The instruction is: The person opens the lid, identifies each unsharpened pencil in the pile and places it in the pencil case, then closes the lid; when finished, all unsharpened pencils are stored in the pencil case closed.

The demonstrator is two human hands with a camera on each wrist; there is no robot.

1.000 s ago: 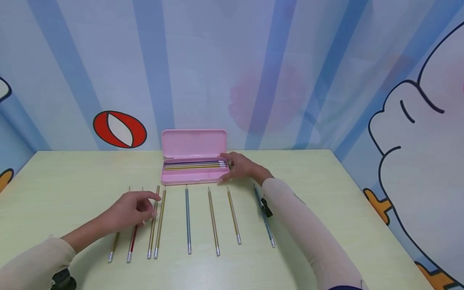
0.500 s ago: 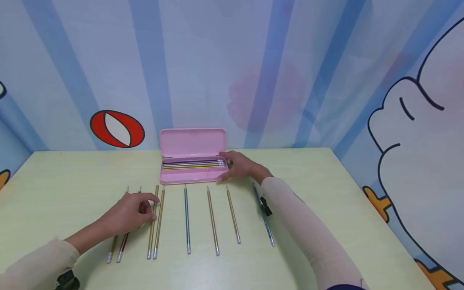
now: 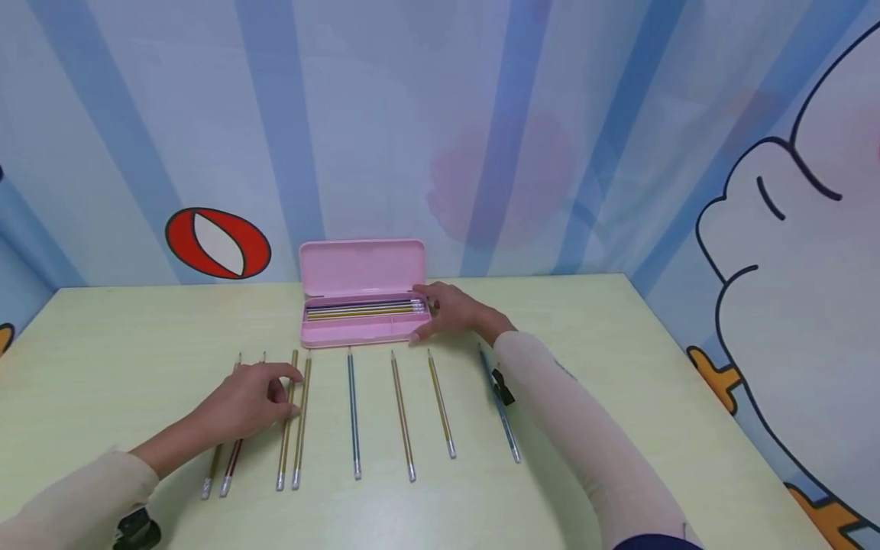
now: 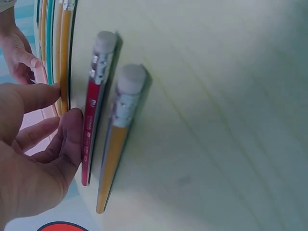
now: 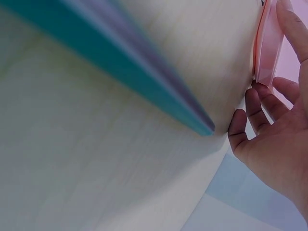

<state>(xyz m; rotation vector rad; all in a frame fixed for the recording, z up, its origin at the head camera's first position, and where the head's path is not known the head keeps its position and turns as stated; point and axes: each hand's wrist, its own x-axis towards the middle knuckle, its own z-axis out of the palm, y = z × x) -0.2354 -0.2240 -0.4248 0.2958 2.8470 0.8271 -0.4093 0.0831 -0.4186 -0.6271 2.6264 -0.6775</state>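
Fingers (image 3: 285, 374) of the left hand (image 3: 241, 405), loosely curled, had slid the red pencil (image 3: 234, 462) beside its neighbour; the right hand (image 3: 454, 313), relaxed, steadied the case (image 3: 357, 332).

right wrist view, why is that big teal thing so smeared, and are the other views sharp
Right wrist view: the teal pencil lies very close to the lens, so it is out of focus, while the right hand beside the pink pencil case looks clearer. Left wrist view: the red pencil and its eraser are sharp. Head view: evenly lit, soft shadows, the table edges bowed.
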